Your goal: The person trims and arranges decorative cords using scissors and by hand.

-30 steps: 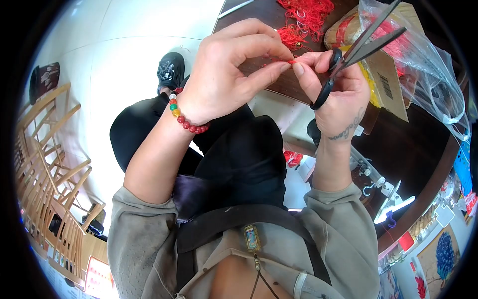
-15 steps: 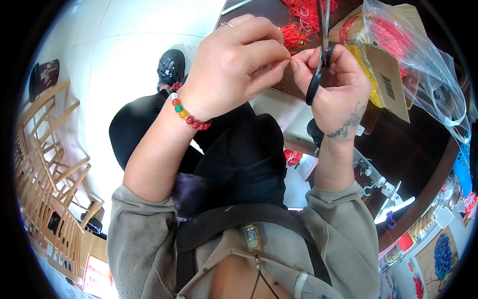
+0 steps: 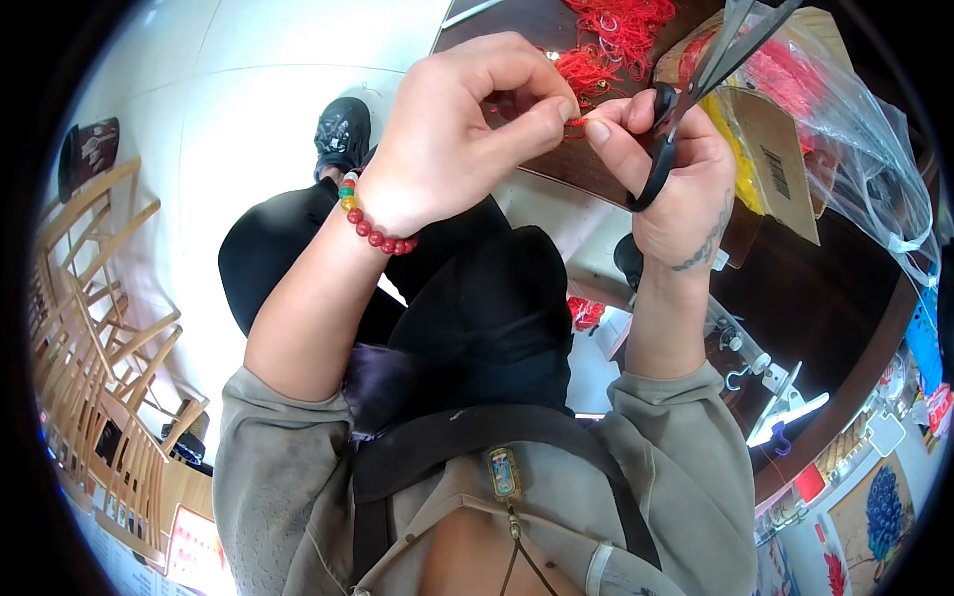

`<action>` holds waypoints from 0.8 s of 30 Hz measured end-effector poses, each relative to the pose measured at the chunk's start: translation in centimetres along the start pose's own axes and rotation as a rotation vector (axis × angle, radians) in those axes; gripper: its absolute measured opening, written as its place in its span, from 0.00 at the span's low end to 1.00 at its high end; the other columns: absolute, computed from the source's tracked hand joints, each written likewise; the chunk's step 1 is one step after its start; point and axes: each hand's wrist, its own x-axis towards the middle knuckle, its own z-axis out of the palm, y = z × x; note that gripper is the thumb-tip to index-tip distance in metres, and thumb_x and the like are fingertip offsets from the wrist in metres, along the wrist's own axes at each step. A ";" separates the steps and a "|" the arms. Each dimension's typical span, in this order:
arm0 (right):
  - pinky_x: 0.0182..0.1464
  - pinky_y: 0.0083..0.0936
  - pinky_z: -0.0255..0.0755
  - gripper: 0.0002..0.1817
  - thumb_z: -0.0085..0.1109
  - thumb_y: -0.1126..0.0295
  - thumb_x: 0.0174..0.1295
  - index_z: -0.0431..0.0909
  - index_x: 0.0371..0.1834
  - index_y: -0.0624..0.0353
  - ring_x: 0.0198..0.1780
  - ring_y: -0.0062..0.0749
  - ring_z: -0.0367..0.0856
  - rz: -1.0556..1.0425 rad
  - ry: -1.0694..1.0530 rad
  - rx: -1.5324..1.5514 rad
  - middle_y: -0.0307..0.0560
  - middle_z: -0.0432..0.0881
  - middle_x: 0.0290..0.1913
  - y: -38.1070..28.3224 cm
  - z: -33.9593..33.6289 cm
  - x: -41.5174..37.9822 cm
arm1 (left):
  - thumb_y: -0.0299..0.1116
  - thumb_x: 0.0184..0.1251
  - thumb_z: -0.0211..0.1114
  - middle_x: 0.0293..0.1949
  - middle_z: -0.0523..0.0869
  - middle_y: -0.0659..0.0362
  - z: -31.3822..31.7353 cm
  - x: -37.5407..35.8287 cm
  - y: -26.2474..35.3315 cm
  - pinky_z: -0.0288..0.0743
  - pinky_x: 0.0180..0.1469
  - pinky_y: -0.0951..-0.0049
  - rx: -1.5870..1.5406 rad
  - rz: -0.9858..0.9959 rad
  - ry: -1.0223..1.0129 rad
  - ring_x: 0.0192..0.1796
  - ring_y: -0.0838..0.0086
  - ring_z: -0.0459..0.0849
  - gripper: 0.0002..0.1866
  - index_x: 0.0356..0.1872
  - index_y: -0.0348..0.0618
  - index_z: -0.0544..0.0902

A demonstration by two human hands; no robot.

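Observation:
Between my two hands, a short piece of red cord shows, apparently knotted or braided. My left hand is closed, pinching one end of it with thumb and forefinger. My right hand has its thumb and forefinger at the cord's other end. The same hand also holds a pair of black-handled scissors, fingers curled around the handles, slightly parted blades pointing up and right. Just beyond the fingers, a tangled heap of red cords lies on the dark table.
A clear plastic bag with red material and an open cardboard box stand at the right. Wooden chairs are on the left, on a pale floor. A metal fixture sits lower right.
The scissors have tilted to the right, and my right wrist has turned. My left hand has rotated slightly, and the red cord between the fingers is now visible.

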 end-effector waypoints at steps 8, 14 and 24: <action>0.44 0.16 0.77 0.11 0.66 0.85 0.51 0.73 0.32 0.62 0.38 0.22 0.82 0.018 -0.004 0.088 0.46 0.83 0.34 0.4 -0.3 0.2 | 0.21 0.62 0.63 0.37 0.82 0.59 -0.2 0.1 0.3 0.74 0.41 0.82 -0.013 0.024 0.023 0.39 0.80 0.80 0.04 0.36 0.32 0.82; 0.42 0.15 0.77 0.11 0.68 0.82 0.52 0.73 0.32 0.63 0.37 0.20 0.81 0.009 0.028 -0.018 0.44 0.82 0.33 0.3 0.0 0.2 | 0.20 0.55 0.67 0.37 0.82 0.56 -0.2 0.1 0.4 0.76 0.39 0.76 0.374 0.295 0.033 0.38 0.72 0.82 0.07 0.36 0.35 0.83; 0.35 0.12 0.75 0.09 0.67 0.82 0.50 0.75 0.31 0.67 0.32 0.15 0.79 0.064 0.028 -0.234 0.40 0.81 0.29 0.4 0.2 0.4 | 0.22 0.44 0.70 0.35 0.80 0.57 0.0 0.5 -0.2 0.75 0.35 0.70 0.664 0.532 0.025 0.36 0.63 0.80 0.12 0.33 0.42 0.80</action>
